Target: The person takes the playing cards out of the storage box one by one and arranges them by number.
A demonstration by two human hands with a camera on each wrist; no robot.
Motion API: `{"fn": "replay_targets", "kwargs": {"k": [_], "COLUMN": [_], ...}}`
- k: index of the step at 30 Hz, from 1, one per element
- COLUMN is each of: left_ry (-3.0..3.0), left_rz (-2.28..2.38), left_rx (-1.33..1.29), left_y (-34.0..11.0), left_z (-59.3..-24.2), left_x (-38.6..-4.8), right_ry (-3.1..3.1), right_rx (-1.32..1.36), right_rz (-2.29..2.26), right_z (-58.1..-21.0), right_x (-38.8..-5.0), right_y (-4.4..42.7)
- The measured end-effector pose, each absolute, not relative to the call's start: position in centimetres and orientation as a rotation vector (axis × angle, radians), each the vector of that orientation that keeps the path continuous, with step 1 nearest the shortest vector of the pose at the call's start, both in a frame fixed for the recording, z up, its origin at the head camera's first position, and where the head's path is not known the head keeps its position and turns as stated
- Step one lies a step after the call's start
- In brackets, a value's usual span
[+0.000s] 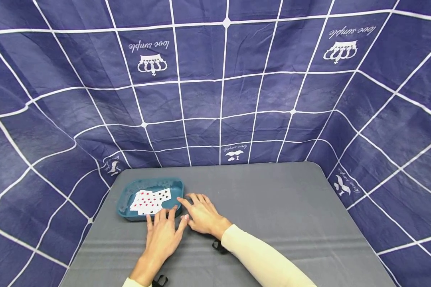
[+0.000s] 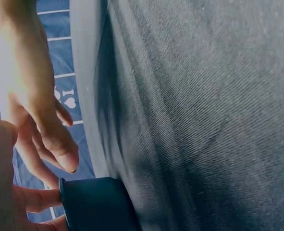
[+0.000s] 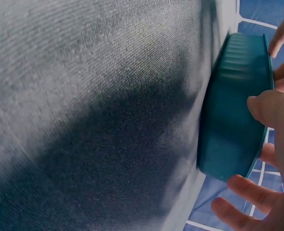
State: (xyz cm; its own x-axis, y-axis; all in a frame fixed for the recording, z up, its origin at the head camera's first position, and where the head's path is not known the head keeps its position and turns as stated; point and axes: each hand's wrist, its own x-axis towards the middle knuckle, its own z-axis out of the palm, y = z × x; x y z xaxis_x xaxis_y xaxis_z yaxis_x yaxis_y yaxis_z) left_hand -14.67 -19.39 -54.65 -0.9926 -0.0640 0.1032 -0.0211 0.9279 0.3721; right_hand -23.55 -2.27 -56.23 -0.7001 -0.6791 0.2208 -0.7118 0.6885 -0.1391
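Observation:
A teal plastic basin (image 1: 127,217) stands at the far left of the grey table, with several face-up playing cards (image 1: 149,201) overlapping inside it. Over its near rim lie the fingertips of my left hand (image 1: 162,237), spread and relaxed. My right hand (image 1: 202,217) is by the basin's right end, its index finger reaching to the rim. In the right wrist view, my right thumb (image 3: 264,108) overlaps the outer wall of the basin (image 3: 233,115); contact is hard to tell. The left wrist view shows left fingers (image 2: 41,198) touching the rim. Neither hand holds a card.
Grey cloth covers the table (image 1: 273,207), which extends to the right of the basin. A blue curtain (image 1: 201,99) with white grid lines hangs behind and on both sides. Black straps (image 1: 220,246) circle the wrists.

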Motion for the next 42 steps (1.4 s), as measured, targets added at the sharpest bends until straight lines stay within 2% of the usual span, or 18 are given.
{"fn": "replay_targets", "kwargs": {"k": [10, 19, 27, 42], "left_ry": [-2.966, -2.825, -2.94, -3.021], "left_rz": [-0.513, -0.537, -0.597, -0.669], "left_rx": [0.104, 0.178, 0.256, -0.074], "left_y": [-20.4, -24.5, -28.0, -29.9], "left_z": [-55.5, -56.7, -56.9, -56.0], "left_x": [-14.5, -15.5, -16.2, -16.3], "right_ry": [-2.72, -2.652, -2.663, -2.609], "right_rx": [1.087, 1.044, 1.072, 1.234], "right_rz": [0.33, 0.299, 0.277, 0.386], "right_z": [-56.4, -56.1, -55.7, -55.7], "right_x": [-23.6, -23.6, -23.5, -23.7], "right_y": [-2.8, -2.3, -0.4, 6.1]}}
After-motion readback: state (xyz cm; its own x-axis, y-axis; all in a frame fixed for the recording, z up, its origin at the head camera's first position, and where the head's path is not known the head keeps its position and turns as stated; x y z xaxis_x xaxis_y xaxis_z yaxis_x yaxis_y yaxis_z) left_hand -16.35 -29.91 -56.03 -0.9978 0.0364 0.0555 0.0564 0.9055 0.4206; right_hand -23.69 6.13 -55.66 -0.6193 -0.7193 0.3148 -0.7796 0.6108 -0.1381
